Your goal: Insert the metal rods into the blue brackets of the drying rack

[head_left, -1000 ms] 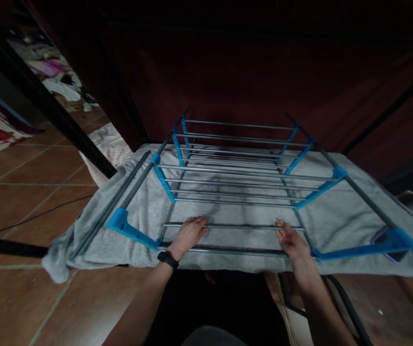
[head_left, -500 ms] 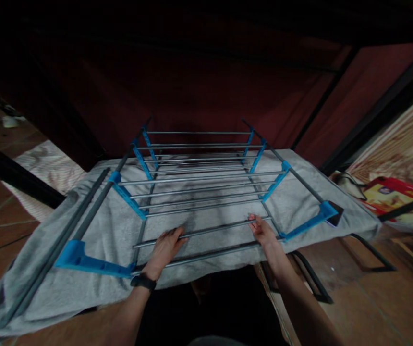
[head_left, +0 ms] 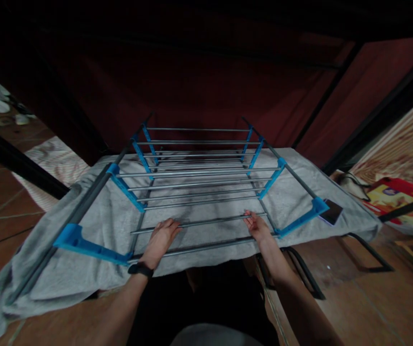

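Observation:
A thin grey metal rod [head_left: 213, 221] lies across both my hands, above the pale towel. My left hand [head_left: 162, 239], with a dark band on its wrist, is closed over the rod's left part. My right hand [head_left: 258, 227] pinches it near the right end with its fingertips. Around them lies a rack frame of grey tubes with blue plastic brackets [head_left: 91, 248] and several crossbars [head_left: 199, 173]. One thicker front bar [head_left: 206, 247] runs below the rod, passing by both wrists. Neither end of the rod appears seated in a bracket.
The rack rests on a grey towel [head_left: 84, 283] spread over a low surface. A dark phone-like object [head_left: 331, 211] lies right of the blue bracket. Dark red panels [head_left: 210, 86] stand behind. A red and yellow box [head_left: 397, 197] and black metal legs [head_left: 307, 274] are at right.
The rack and both hands sit slightly higher and further left in view, and more of the phone-like object shows. Both hands keep hold of the rod.

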`<state>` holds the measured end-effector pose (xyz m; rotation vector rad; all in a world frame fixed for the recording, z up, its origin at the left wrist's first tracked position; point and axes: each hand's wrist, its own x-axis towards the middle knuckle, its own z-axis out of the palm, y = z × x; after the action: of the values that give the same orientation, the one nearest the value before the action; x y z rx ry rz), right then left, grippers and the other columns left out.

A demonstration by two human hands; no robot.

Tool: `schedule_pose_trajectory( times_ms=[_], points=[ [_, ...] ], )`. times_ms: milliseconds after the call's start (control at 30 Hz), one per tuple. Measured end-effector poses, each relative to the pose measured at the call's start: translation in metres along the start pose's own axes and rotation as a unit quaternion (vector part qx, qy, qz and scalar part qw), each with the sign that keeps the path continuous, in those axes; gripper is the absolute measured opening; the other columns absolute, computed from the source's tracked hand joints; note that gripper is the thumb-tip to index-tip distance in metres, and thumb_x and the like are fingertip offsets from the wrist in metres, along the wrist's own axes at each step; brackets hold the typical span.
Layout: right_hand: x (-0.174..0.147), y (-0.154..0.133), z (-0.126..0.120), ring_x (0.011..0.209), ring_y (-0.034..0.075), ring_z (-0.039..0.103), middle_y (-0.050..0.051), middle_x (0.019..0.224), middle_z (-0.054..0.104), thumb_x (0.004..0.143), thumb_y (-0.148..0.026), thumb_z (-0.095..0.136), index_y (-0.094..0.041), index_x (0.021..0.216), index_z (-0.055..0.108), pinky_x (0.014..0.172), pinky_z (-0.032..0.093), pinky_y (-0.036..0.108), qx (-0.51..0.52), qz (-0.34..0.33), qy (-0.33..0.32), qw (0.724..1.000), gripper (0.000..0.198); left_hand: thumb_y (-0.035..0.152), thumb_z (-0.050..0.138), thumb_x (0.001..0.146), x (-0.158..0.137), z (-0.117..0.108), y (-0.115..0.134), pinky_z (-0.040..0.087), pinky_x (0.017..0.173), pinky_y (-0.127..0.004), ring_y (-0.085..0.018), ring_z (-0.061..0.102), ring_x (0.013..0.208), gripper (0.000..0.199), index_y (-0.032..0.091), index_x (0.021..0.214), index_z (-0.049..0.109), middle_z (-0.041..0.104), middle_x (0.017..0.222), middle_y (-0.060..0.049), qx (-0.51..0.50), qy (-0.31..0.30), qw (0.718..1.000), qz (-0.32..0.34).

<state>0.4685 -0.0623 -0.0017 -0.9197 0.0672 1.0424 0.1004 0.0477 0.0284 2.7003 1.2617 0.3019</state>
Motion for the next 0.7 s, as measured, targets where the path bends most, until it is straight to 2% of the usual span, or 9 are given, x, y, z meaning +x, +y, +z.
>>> schedule_pose_trajectory(
  times_ms=[200, 400, 533, 700],
  points=[
    [0.003, -0.003, -0.001, 0.067, 0.013, 0.068, -0.003, 0.072, 0.071, 0.075, -0.009, 0.064, -0.022, 0.08, 0.061, 0.069, 0.061, 0.027, -0.013, 0.005, 0.053, 0.999, 0.014, 0.035, 0.043, 0.101, -0.001, 0.0, -0.001, 0.046, 0.098, -0.039, -0.023, 0.061, 0.107, 0.028, 0.021, 0.114, 0.063, 0.067, 0.11, -0.008, 0.005, 0.01, 1.0, -0.001],
    [0.015, -0.026, -0.006, 0.058, 0.011, 0.065, -0.005, 0.065, 0.064, 0.075, -0.005, 0.055, -0.021, 0.077, 0.057, 0.062, 0.06, 0.025, -0.048, 0.032, 0.102, 0.993, 0.017, 0.03, 0.045, 0.101, -0.002, 0.001, -0.002, 0.046, 0.094, -0.036, -0.021, 0.061, 0.101, 0.024, 0.02, 0.108, 0.066, 0.065, 0.106, -0.007, -0.01, -0.004, 1.0, -0.011],
    [0.018, -0.036, -0.014, 0.064, 0.011, 0.068, -0.004, 0.073, 0.067, 0.076, -0.003, 0.05, -0.022, 0.08, 0.056, 0.065, 0.061, 0.025, -0.082, 0.048, 0.112, 0.989, 0.019, 0.029, 0.046, 0.101, -0.003, 0.002, 0.0, 0.044, 0.094, -0.036, -0.021, 0.06, 0.1, 0.024, 0.02, 0.105, 0.068, 0.064, 0.106, -0.007, -0.004, -0.015, 1.0, -0.022],
    [0.021, -0.032, -0.019, 0.07, 0.009, 0.069, -0.004, 0.081, 0.068, 0.082, -0.004, 0.047, -0.023, 0.085, 0.061, 0.07, 0.061, 0.025, -0.122, 0.044, 0.113, 0.985, 0.023, 0.03, 0.046, 0.101, -0.004, 0.003, 0.0, 0.043, 0.095, -0.035, -0.02, 0.059, 0.102, 0.023, 0.021, 0.106, 0.067, 0.064, 0.109, -0.007, -0.007, -0.012, 1.0, -0.026]
  ],
)
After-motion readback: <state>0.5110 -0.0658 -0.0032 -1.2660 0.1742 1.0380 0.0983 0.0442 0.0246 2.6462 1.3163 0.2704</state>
